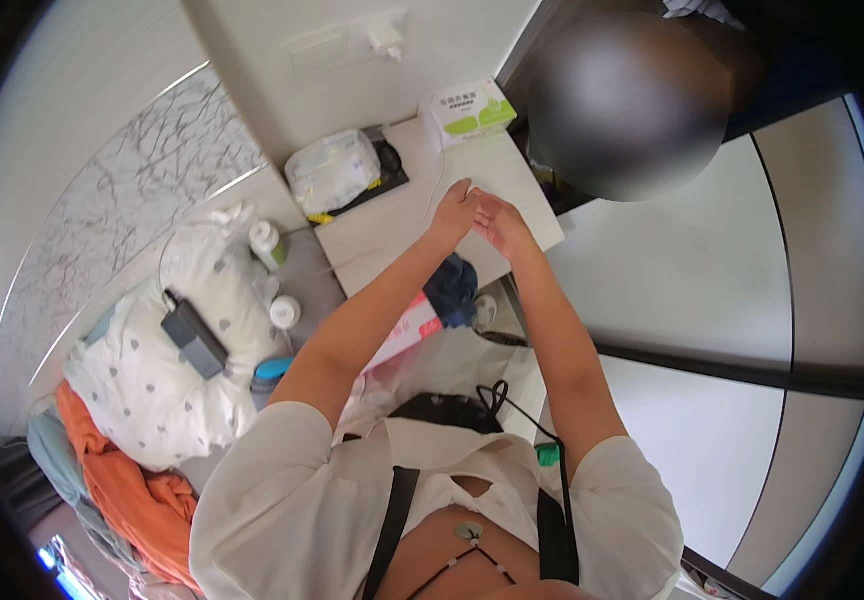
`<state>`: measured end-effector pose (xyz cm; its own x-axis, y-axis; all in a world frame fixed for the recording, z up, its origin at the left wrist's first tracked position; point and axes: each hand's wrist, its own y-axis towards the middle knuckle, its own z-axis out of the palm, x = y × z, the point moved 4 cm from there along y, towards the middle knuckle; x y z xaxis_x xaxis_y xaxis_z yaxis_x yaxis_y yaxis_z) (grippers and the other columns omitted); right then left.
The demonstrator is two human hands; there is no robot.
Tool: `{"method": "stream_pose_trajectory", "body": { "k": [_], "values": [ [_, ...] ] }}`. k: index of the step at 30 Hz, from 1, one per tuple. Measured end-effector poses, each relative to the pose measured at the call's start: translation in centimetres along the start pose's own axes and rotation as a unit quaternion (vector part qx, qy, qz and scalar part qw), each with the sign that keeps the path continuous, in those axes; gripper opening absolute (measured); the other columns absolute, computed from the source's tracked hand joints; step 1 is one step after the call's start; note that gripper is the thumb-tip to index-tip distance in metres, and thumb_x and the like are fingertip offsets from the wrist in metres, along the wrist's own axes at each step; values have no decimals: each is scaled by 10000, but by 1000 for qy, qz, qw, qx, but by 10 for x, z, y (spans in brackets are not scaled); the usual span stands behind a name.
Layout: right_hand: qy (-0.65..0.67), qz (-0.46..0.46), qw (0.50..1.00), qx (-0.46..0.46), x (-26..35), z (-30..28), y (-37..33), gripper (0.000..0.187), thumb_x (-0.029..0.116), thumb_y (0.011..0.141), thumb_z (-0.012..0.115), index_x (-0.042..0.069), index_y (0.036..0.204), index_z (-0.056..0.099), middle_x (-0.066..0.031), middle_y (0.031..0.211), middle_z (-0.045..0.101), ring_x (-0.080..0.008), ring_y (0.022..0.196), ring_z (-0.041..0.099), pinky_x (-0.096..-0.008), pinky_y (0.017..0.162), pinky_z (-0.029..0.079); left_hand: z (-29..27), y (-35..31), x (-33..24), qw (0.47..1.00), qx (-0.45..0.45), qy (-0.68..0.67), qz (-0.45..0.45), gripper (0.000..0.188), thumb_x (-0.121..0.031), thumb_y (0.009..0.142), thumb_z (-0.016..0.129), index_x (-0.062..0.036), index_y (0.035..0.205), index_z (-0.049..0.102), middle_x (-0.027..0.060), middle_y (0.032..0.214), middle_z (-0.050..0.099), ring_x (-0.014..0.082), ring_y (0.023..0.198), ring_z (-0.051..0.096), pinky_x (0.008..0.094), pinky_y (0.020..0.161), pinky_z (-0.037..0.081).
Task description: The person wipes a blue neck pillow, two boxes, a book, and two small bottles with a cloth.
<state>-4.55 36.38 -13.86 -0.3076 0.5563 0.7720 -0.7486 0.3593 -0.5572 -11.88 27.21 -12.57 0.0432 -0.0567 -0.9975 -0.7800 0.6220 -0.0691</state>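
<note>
Both my arms reach forward over a pale bedside table, and my hands come together above its right part. My left hand has its fingers drawn together, with the tips close to those of the other hand. Beside it, my right hand is turned palm inward, its fingers bent toward the left one. Anything pinched between them is too small to make out. Behind my hands, a white and green box stands at the table's far edge. To its left lies a clear plastic-wrapped pack on a black and yellow package.
A polka-dot pillow, a black oblong device and two white bottles lie at left, near orange cloth. Dark blue cloth and a pink and white box sit below my arms. White panels stand right.
</note>
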Motion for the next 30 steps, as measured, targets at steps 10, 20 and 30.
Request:
{"method": "stream_pose_trajectory", "body": {
  "k": [10, 20, 30],
  "values": [
    [-136, 17, 990, 9, -67, 29, -97, 382, 233, 897, 484, 37, 1225, 465, -111, 1197, 523, -214, 1113, 497, -333, 922, 404, -150, -192, -26, 990, -133, -33, 33, 284, -119, 898, 465, 13, 1143, 528, 99, 1083, 561, 156, 978, 514, 251, 858, 388],
    [-309, -15, 951, -13, -125, 24, -119, 369, 278, 887, 504, 90, 1204, 513, -64, 1136, 558, -174, 1054, 511, -329, 858, 421, -170, -289, 67, 954, -234, -117, -146, 480, -164, 871, 499, 15, 1294, 356, 116, 1237, 466, 190, 1145, 427, 293, 983, 298],
    [-307, -83, 947, 40, -108, 44, -149, 362, 300, 858, 530, 59, 1128, 556, -34, 1017, 598, -136, 934, 531, -288, 792, 422, -137, -273, 57, 970, -144, -159, -114, 425, -132, 879, 480, -60, 1283, 370, 97, 1187, 456, 194, 1098, 440, 319, 933, 360]
  ]
}}
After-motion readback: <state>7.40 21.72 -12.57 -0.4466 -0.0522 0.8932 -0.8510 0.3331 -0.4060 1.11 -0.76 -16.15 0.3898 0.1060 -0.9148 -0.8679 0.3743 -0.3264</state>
